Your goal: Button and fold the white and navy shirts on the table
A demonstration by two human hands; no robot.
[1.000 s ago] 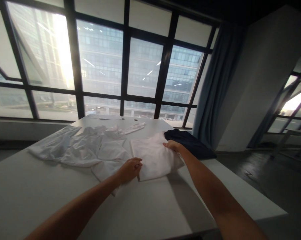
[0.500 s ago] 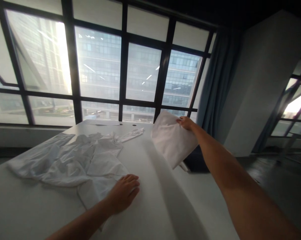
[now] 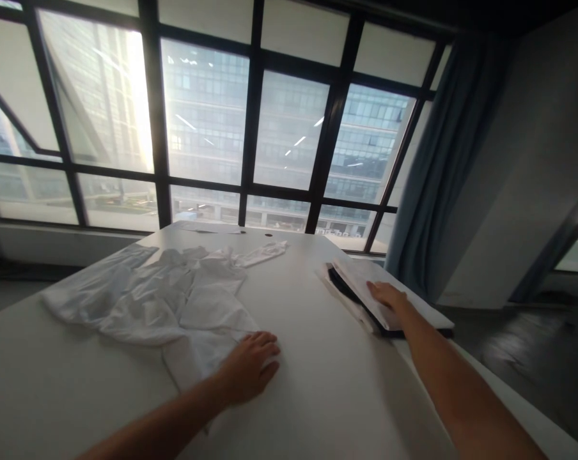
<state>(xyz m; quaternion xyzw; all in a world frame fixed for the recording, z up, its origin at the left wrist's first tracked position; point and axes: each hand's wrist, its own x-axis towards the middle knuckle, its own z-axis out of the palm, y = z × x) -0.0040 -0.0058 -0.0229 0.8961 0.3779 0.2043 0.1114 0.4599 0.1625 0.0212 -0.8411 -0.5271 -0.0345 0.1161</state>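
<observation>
My right hand (image 3: 387,296) lies flat on a folded white cloth (image 3: 360,276) that sits on top of a dark folded garment (image 3: 343,289) at the table's right edge. My left hand (image 3: 250,367) rests palm down, fingers spread, on the near corner of a crumpled white shirt (image 3: 164,297) spread across the left middle of the white table (image 3: 318,383). A sleeve of that shirt (image 3: 265,252) stretches toward the far side.
A wall of large dark-framed windows (image 3: 250,128) stands behind the table. A blue-grey curtain (image 3: 442,172) hangs at the right, beside a pale wall. The dark floor drops away past the table's right edge.
My right hand lifted the folded white cloth off the table's middle, swung it right and set it down on the dark garment. My left hand stayed on the shirt's corner.
</observation>
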